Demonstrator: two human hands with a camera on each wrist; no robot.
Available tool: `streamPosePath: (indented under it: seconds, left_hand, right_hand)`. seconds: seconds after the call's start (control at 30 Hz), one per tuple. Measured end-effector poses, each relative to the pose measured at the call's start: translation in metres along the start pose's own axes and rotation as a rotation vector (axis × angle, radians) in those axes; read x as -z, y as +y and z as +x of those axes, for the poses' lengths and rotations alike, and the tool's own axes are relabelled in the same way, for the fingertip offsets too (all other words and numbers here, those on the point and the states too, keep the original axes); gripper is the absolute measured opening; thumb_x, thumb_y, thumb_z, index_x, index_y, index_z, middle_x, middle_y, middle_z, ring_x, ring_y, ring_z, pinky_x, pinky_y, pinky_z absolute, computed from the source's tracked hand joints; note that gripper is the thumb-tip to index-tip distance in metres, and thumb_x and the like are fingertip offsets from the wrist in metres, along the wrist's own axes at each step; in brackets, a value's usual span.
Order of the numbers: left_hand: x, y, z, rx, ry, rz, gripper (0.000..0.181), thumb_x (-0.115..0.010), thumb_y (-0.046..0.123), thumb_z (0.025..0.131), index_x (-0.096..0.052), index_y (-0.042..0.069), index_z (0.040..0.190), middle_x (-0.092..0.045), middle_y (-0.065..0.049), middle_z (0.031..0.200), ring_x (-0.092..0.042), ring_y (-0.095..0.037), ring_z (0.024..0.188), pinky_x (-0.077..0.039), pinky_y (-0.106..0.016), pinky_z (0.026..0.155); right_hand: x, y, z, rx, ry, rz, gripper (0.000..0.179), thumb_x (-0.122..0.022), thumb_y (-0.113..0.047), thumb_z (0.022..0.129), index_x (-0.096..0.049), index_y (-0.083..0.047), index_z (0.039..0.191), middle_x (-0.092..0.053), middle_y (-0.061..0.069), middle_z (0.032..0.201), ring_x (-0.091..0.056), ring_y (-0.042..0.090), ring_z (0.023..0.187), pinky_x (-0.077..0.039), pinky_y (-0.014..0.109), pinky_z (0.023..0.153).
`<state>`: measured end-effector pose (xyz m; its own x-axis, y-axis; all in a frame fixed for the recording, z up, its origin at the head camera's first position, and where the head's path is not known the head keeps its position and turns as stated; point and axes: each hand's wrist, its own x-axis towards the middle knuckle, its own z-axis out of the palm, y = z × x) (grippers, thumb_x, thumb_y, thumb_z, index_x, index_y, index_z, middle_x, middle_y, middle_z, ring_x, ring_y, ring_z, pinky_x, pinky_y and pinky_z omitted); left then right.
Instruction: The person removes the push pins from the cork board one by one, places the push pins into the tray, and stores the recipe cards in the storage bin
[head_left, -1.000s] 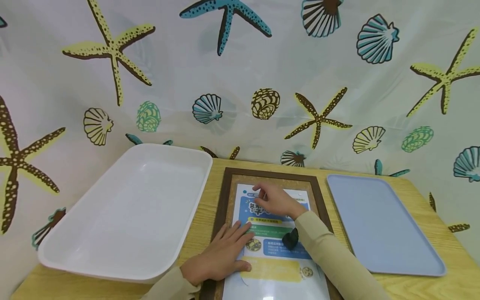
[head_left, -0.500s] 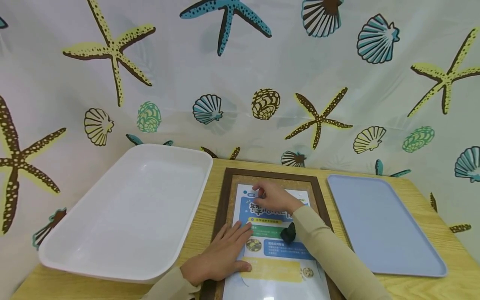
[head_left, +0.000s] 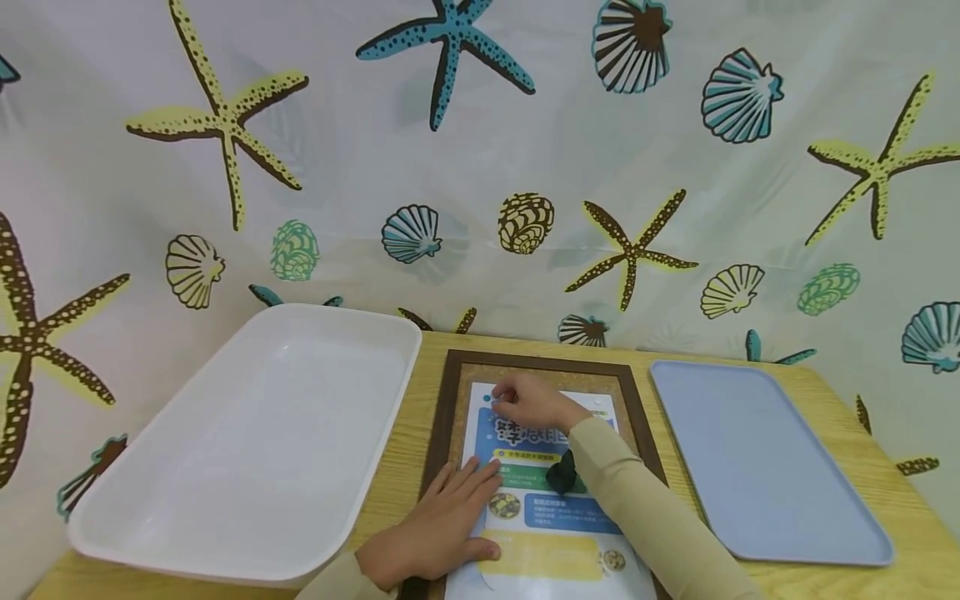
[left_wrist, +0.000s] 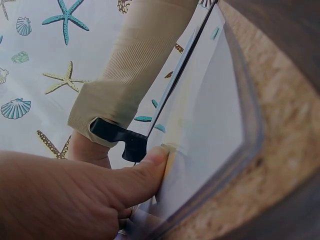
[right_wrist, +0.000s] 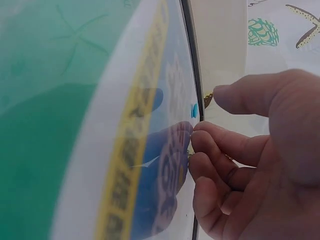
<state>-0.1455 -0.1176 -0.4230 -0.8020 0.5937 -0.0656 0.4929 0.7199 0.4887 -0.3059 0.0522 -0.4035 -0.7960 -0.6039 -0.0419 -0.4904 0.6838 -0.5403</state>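
A glossy printed poster (head_left: 547,558) lies on a cork board with a brown frame (head_left: 540,362). My left hand (head_left: 438,529) rests on the poster's left side with its fingers spread; in the left wrist view its thumb (left_wrist: 135,177) presses the sheet. My right hand (head_left: 534,402) is over the poster's upper left, beside a small blue pushpin (head_left: 487,398). In the right wrist view, the bent fingertips (right_wrist: 200,137) touch the shiny surface just below the blue pushpin (right_wrist: 194,110). The thumb (right_wrist: 242,95) stands apart from the fingers, with nothing between them.
To the left stands a large white tray (head_left: 408,329); a flat light-blue tray (head_left: 765,467) lies to the right. Both sit on a wooden table (head_left: 637,354) against a starfish-and-shell curtain (head_left: 337,167). A small white pin (head_left: 598,402) shows at the poster's upper right.
My right hand has shifted left, to the blue pushpin at the poster's upper left corner. My left hand stays flat on the poster. The head view has tilted slightly up.
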Motion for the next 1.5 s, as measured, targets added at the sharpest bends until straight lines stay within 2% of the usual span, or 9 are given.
streamPosePath:
  seconds: [0.37, 0.63, 0.8, 1.03, 1.3, 1.5]
  left_hand:
    - [0.000, 0.002, 0.003, 0.024, -0.030, -0.013, 0.079, -0.063, 0.043, 0.089, -0.033, 0.001, 0.148, -0.022, -0.014, 0.159, -0.014, -0.039, 0.147, -0.010, -0.061, 0.115]
    - [-0.001, 0.003, 0.005, 0.001, -0.028, -0.014, 0.079, -0.063, 0.044, 0.089, -0.033, 0.000, 0.147, -0.023, -0.015, 0.159, -0.015, -0.040, 0.146, -0.011, -0.063, 0.114]
    - [-0.001, 0.005, 0.007, -0.002, -0.026, -0.014, 0.079, -0.063, 0.043, 0.089, -0.033, -0.001, 0.147, -0.023, -0.016, 0.159, -0.014, -0.041, 0.146, -0.011, -0.063, 0.114]
    - [-0.002, 0.006, 0.011, -0.017, -0.009, -0.013, 0.078, -0.064, 0.042, 0.089, -0.034, -0.003, 0.146, -0.024, -0.017, 0.158, -0.016, -0.043, 0.145, -0.011, -0.064, 0.113]
    - [-0.003, 0.005, 0.014, 0.013, -0.012, -0.021, 0.077, -0.065, 0.042, 0.089, -0.035, -0.001, 0.146, -0.024, -0.015, 0.158, -0.015, -0.042, 0.146, -0.010, -0.064, 0.114]
    - [-0.003, 0.002, 0.013, 0.018, -0.007, -0.041, 0.078, -0.063, 0.043, 0.090, -0.034, 0.000, 0.147, -0.023, -0.016, 0.158, -0.014, -0.042, 0.146, -0.008, -0.064, 0.114]
  right_hand:
    - [-0.003, 0.004, 0.006, 0.028, 0.013, 0.039, 0.024, -0.058, -0.016, 0.096, -0.069, 0.000, 0.110, -0.070, 0.007, 0.096, -0.061, 0.010, 0.077, -0.053, 0.028, 0.076]
    - [-0.005, 0.006, 0.008, -0.069, 0.022, 0.058, 0.021, -0.061, -0.013, 0.094, -0.070, -0.003, 0.110, -0.070, 0.007, 0.099, -0.063, 0.012, 0.082, -0.053, 0.032, 0.082]
    - [-0.001, 0.007, 0.009, -0.087, 0.009, 0.075, 0.018, -0.063, -0.013, 0.092, -0.071, -0.003, 0.104, -0.069, 0.005, 0.093, -0.062, 0.012, 0.079, -0.054, 0.030, 0.079]
    - [-0.001, 0.012, 0.015, -0.083, 0.032, 0.006, 0.014, -0.062, -0.014, 0.091, -0.071, -0.005, 0.096, -0.068, 0.001, 0.083, -0.058, 0.009, 0.068, -0.050, 0.024, 0.068]
    - [-0.002, 0.008, 0.020, -0.128, 0.056, -0.048, 0.013, -0.064, -0.018, 0.091, -0.071, -0.007, 0.093, -0.068, 0.002, 0.081, -0.055, 0.007, 0.065, -0.048, 0.022, 0.067]
    - [-0.005, 0.006, 0.025, -0.113, 0.085, -0.053, 0.014, -0.064, -0.018, 0.089, -0.073, -0.007, 0.091, -0.070, 0.003, 0.080, -0.055, 0.008, 0.063, -0.048, 0.022, 0.066]
